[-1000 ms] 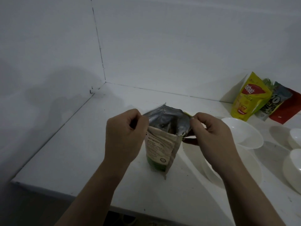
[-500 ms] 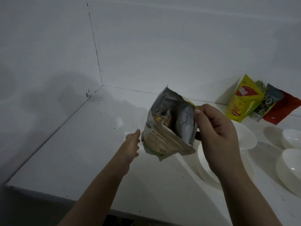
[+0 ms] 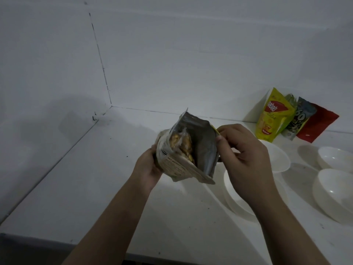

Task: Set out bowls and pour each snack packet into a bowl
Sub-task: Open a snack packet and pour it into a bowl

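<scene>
Opened snack packet [image 3: 188, 150] held tilted above the worktop [image 3: 95, 178], mouth up, yellow snack visible inside. Left hand [image 3: 148, 167] grips its lower left side; right hand [image 3: 242, 150] pinches the top right edge. White bowls [image 3: 336, 194] sit right of it; three sealed packets [image 3: 273, 115] lean on the back wall.

I observe both forearms extended forward over the work surface, my left hand [image 3: 148, 167] cupped palm-up with fingers curled round the lower side of the opened packet [image 3: 188, 148], my right hand [image 3: 242, 155] raised beside it, thumb and fingers pinching its top edge.
</scene>
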{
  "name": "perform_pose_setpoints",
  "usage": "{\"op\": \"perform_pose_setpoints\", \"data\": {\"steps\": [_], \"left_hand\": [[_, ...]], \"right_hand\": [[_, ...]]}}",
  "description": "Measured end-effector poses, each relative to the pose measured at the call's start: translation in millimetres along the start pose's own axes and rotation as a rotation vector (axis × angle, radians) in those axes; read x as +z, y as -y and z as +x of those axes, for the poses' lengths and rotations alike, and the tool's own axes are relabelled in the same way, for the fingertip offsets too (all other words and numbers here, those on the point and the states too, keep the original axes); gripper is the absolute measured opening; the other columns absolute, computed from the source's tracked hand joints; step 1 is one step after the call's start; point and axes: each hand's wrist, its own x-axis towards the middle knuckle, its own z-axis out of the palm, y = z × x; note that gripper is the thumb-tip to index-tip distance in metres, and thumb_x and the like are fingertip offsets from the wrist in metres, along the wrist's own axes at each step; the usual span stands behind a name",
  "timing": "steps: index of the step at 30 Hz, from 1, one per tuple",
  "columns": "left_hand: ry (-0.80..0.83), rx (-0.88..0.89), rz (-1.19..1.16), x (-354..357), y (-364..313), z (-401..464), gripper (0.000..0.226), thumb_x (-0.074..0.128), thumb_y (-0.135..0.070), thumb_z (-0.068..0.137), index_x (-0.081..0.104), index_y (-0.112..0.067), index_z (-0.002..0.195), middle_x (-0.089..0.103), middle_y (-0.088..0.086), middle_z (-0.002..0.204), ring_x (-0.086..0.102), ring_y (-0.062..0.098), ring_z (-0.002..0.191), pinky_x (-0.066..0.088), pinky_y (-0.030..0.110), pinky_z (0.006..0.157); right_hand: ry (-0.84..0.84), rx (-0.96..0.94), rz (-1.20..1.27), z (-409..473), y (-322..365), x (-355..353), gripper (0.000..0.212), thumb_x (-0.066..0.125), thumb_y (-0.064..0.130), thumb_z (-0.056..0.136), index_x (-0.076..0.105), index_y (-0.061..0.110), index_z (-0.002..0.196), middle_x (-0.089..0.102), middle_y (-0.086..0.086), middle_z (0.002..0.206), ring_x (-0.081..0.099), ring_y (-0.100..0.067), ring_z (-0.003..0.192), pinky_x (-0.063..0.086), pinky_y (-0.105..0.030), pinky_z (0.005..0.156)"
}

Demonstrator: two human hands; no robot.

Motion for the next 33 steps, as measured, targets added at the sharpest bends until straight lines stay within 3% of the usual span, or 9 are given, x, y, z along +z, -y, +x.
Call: {"op": "perform_pose_setpoints", "data": {"steps": [5,10,13,15,18,21,25,29,33], "left_hand": [[-0.008,0.041,-0.077,9,-13,25,0.039,0.027,-0.012,0.101,0.059,-0.005,0.123,0.064,0.015,0.102,0.060,0.033,0.098,0.052,0.044,0.085],[-0.046,0.056,-0.072,19,-24,51,0.024,0.042,-0.018,0.093,0.064,-0.011,0.098,0.066,0.010,0.095,0.063,0.028,0.093,0.054,0.043,0.086],[-0.086,0.082,-0.081,19,-32,78,0.026,0.051,-0.022,0.084,0.062,-0.013,0.105,0.063,0.013,0.109,0.062,0.032,0.107,0.051,0.049,0.093],[-0.140,0.135,-0.120,28,-37,84,0.024,0.051,-0.023,0.090,0.061,-0.009,0.108,0.064,0.013,0.111,0.062,0.033,0.107,0.051,0.048,0.095],[-0.198,0.238,-0.125,45,-39,93,0.034,0.042,-0.032,0.104,0.057,-0.007,0.122,0.062,0.007,0.110,0.063,0.025,0.098,0.056,0.037,0.079],[-0.249,0.292,-0.099,55,-37,103,0.039,0.037,-0.035,0.105,0.054,-0.008,0.127,0.061,0.005,0.109,0.062,0.018,0.087,0.053,0.028,0.061],[-0.297,0.314,-0.047,56,-39,114,0.036,0.034,-0.037,0.104,0.056,-0.012,0.118,0.062,0.002,0.105,0.061,0.015,0.085,0.049,0.028,0.060],[-0.333,0.416,0.059,50,-49,122,0.039,0.034,-0.038,0.104,0.056,-0.011,0.120,0.061,0.004,0.102,0.062,0.020,0.094,0.051,0.030,0.072],[-0.333,0.514,0.178,50,-60,130,0.039,0.032,-0.041,0.104,0.057,-0.010,0.109,0.061,0.005,0.091,0.064,0.018,0.084,0.054,0.026,0.065]], "right_hand": [[0.009,0.026,-0.161,5,-15,7,0.017,0.055,0.012,0.095,0.064,0.014,0.081,0.059,0.010,0.089,0.059,-0.009,0.081,0.049,-0.024,0.063],[0.025,0.018,-0.276,22,-27,12,0.022,0.053,0.024,0.096,0.060,0.019,0.077,0.055,0.012,0.082,0.058,-0.007,0.074,0.049,-0.033,0.063],[0.022,0.068,-0.230,42,-33,14,0.018,0.053,0.027,0.098,0.060,0.021,0.083,0.060,0.012,0.081,0.061,-0.005,0.075,0.045,-0.027,0.065],[0.052,0.148,-0.132,59,-36,14,0.015,0.051,0.032,0.100,0.062,0.023,0.095,0.065,0.014,0.088,0.062,-0.001,0.080,0.045,-0.022,0.067],[0.140,0.261,-0.024,85,-43,13,0.029,0.043,0.045,0.102,0.059,0.027,0.118,0.062,0.015,0.097,0.059,0.008,0.085,0.043,-0.012,0.070],[0.200,0.314,0.011,108,-57,23,0.035,0.043,0.049,0.101,0.059,0.028,0.124,0.062,0.015,0.093,0.060,-0.007,0.091,0.046,-0.021,0.078],[0.156,0.293,-0.109,125,-88,39,0.021,0.052,0.036,0.099,0.071,0.028,0.105,0.069,0.008,0.091,0.062,-0.011,0.088,0.045,-0.021,0.072],[0.177,0.272,-0.198,130,-117,40,0.016,0.060,0.023,0.094,0.076,0.019,0.094,0.069,0.006,0.090,0.059,-0.009,0.085,0.047,-0.026,0.079],[0.183,0.303,-0.245,127,-137,46,0.013,0.062,0.022,0.093,0.073,0.016,0.091,0.069,0.005,0.089,0.059,-0.012,0.084,0.045,-0.026,0.074]]}}
